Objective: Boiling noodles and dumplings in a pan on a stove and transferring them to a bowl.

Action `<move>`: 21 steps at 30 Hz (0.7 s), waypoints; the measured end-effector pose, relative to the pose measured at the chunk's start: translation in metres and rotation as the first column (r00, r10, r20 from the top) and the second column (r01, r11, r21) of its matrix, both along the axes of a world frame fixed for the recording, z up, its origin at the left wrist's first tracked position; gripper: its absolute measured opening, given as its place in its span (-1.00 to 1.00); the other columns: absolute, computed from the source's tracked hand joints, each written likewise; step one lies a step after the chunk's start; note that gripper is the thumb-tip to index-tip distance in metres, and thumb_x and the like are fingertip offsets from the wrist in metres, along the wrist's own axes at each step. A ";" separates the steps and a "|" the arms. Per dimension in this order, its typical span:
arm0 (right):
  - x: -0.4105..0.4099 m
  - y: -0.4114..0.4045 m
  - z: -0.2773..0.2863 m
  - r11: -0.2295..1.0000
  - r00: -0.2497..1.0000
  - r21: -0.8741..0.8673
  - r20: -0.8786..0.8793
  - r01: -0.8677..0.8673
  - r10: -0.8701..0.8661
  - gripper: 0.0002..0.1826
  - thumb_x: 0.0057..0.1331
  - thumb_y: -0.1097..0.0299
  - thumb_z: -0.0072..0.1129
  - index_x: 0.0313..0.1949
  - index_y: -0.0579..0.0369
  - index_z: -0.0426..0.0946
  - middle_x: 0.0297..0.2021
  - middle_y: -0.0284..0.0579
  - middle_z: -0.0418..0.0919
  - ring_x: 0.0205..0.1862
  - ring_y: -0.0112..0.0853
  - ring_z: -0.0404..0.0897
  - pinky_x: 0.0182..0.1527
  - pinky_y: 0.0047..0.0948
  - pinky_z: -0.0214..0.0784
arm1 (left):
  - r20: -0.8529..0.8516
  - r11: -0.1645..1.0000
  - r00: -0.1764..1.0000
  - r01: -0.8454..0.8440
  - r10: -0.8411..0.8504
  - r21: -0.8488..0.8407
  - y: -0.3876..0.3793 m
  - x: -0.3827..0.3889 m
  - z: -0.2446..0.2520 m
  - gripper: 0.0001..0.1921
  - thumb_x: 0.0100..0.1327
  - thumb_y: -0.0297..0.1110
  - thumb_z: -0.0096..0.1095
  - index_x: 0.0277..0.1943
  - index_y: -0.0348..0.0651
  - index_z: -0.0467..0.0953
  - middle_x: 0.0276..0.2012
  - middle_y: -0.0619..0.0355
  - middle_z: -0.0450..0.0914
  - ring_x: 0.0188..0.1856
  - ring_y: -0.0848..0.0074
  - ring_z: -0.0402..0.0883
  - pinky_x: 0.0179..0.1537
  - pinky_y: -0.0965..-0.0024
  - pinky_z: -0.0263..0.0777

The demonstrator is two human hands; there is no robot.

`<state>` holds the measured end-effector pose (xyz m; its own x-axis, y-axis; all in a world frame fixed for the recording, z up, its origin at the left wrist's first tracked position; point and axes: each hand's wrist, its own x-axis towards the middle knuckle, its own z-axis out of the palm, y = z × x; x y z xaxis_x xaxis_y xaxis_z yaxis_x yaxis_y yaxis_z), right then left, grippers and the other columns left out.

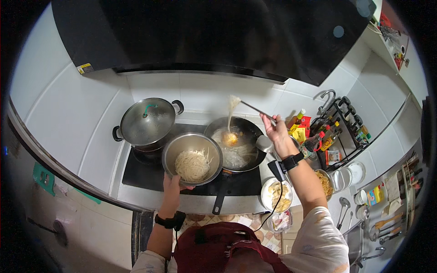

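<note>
My left hand [171, 184] grips the lower rim of a stainless steel bowl [168, 160]. Thin pale noodles [192, 166] lie heaped inside it. In my right hand [280, 134] are chopsticks [256, 110], raised over a dark frying pan [256, 134]. From their tips a bundle of noodles [233, 105] hangs down into the pan. Cloudy liquid, more noodles [237, 155] and a yellow-orange piece that looks like egg [230, 138] are in the pan. The bowl overlaps the pan's left edge, and the pan's handle [218, 202] points towards me.
Left of the pan stands a lidded pot [146, 124] on the black cooktop [143, 174]. A range hood [205, 37] overhangs everything. To the right are a plate of pale pieces [264, 194], a metal ladle-like item [265, 144], sauce bottles [314, 141] and a black rack [346, 116].
</note>
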<state>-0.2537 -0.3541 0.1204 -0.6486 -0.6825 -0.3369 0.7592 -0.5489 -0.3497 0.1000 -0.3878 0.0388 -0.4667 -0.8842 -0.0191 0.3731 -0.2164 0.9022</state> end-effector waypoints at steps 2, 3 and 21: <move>-0.001 0.006 0.027 0.999 0.997 -0.031 -0.078 -0.026 0.023 -0.69 0.26 0.21 -0.31 -0.49 0.22 0.15 -0.26 0.38 0.30 -0.16 0.11 0.37 -0.24 -0.27 0.45 | -0.005 1.000 1.000 0.011 -0.011 0.012 0.001 -0.006 0.004 -0.66 0.10 -0.45 -0.24 -0.05 -0.36 0.09 -0.32 -0.08 0.44 -0.54 0.40 0.52 -0.51 0.50 0.48; 0.001 0.009 0.040 0.998 0.992 -0.041 -0.117 -0.043 0.038 -0.67 0.27 0.19 -0.33 -0.51 0.20 0.16 -0.25 0.40 0.30 -0.15 0.11 0.36 -0.24 -0.27 0.44 | -0.012 1.000 1.000 0.008 -0.008 0.006 0.002 -0.009 0.006 -0.66 0.10 -0.45 -0.24 -0.05 -0.36 0.09 -0.32 -0.08 0.44 -0.54 0.40 0.52 -0.51 0.50 0.48; 0.088 0.060 0.000 0.923 0.256 0.378 -0.887 -0.076 0.384 -0.74 0.25 0.26 -0.20 -0.38 0.25 0.31 -0.41 -0.13 0.40 -0.38 -0.42 0.46 -0.29 -0.49 0.42 | -0.063 0.999 0.998 0.029 -0.028 0.017 0.007 -0.034 -0.009 -0.63 0.05 -0.53 -0.27 -0.02 -0.33 0.04 -0.31 -0.14 0.42 -0.59 0.34 0.52 -0.59 0.49 0.49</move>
